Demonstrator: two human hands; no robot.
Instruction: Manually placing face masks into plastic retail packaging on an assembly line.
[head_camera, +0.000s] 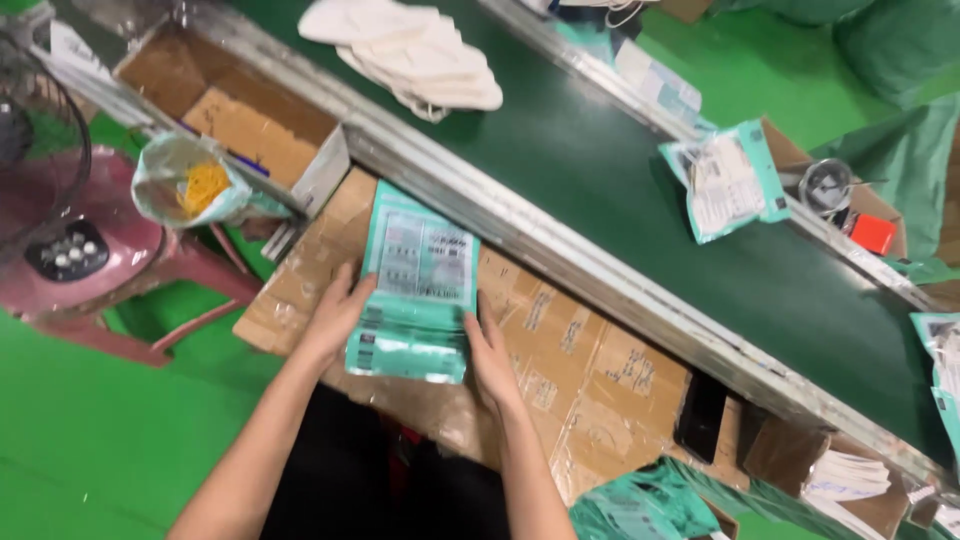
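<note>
Packet stack (415, 285) lies on the tabletop (590, 370) between both hands, conveyor (620, 190) behind it, fan (60, 220) left

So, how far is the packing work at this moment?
Done: one teal packet already lies on the green belt. In hand: left hand and right hand hold a teal packet stack by its sides over the cardboard worktop. Left: white masks lie loose on the belt.
</note>
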